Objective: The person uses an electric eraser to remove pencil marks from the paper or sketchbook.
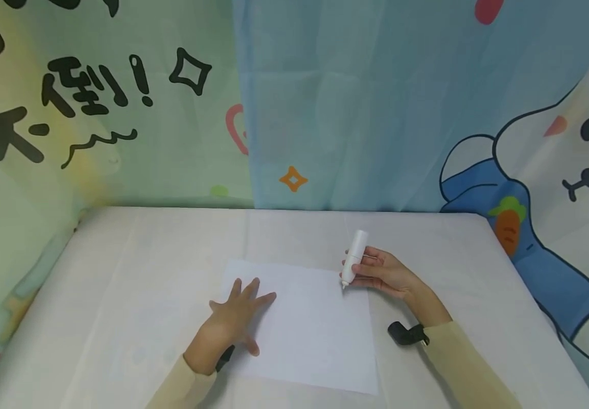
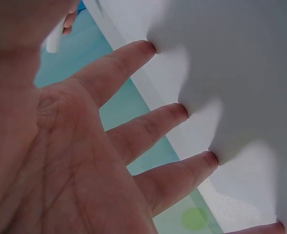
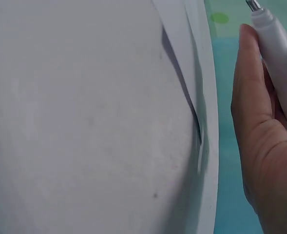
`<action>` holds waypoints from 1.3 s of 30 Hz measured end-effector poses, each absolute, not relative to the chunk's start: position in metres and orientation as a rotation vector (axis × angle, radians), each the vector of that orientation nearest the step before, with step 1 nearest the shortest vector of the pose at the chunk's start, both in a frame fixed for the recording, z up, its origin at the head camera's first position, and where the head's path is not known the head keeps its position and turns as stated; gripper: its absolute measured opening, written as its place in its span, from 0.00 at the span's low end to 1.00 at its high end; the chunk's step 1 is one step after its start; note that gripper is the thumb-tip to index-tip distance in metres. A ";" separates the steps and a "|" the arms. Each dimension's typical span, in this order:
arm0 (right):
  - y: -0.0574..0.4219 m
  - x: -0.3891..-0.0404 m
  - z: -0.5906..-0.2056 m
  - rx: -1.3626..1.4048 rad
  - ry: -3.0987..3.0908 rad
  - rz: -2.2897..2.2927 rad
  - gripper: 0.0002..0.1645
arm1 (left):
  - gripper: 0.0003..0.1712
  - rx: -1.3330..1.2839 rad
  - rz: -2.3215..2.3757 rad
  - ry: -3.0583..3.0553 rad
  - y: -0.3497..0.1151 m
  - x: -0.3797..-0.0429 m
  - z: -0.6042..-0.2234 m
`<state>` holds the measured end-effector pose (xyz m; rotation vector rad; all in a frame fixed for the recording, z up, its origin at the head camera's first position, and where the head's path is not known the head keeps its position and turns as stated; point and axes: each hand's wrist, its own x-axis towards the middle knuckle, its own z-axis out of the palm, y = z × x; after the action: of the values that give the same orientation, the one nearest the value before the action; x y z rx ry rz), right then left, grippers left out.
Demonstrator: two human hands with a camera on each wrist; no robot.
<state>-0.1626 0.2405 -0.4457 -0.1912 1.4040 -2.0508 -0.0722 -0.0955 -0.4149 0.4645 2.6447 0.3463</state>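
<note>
Head view, lower ctr: resting L hand, fingers splayed, on paper; right of ctr: w/ R hand, gripping pen, prob. light, rigid, slick; hold mid-barrel.

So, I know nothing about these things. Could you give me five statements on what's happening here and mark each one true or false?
1. The right hand holds a white pen. True.
2. In the head view, that pen's writing end is uppermost. False: its tip is at the lower end.
3. The left hand touches the sheet of paper. True.
4. That same hand is balled into a tight fist. False: its fingers are spread.
5. A carrot is printed on the backdrop. True.
</note>
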 end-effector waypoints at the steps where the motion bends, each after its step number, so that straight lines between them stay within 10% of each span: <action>1: 0.240 -0.161 -0.446 -0.186 1.423 -2.052 0.21 | 0.62 0.462 0.346 2.642 -0.096 -0.072 -0.415; 39: 0.203 -0.141 -0.437 -0.119 2.360 -1.866 0.29 | 0.60 0.416 0.389 2.573 -0.098 -0.075 -0.417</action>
<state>-0.1412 0.2030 -0.4371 -0.1189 2.3597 -1.8656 -0.0752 -0.0983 -0.4165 0.4160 2.5726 0.3894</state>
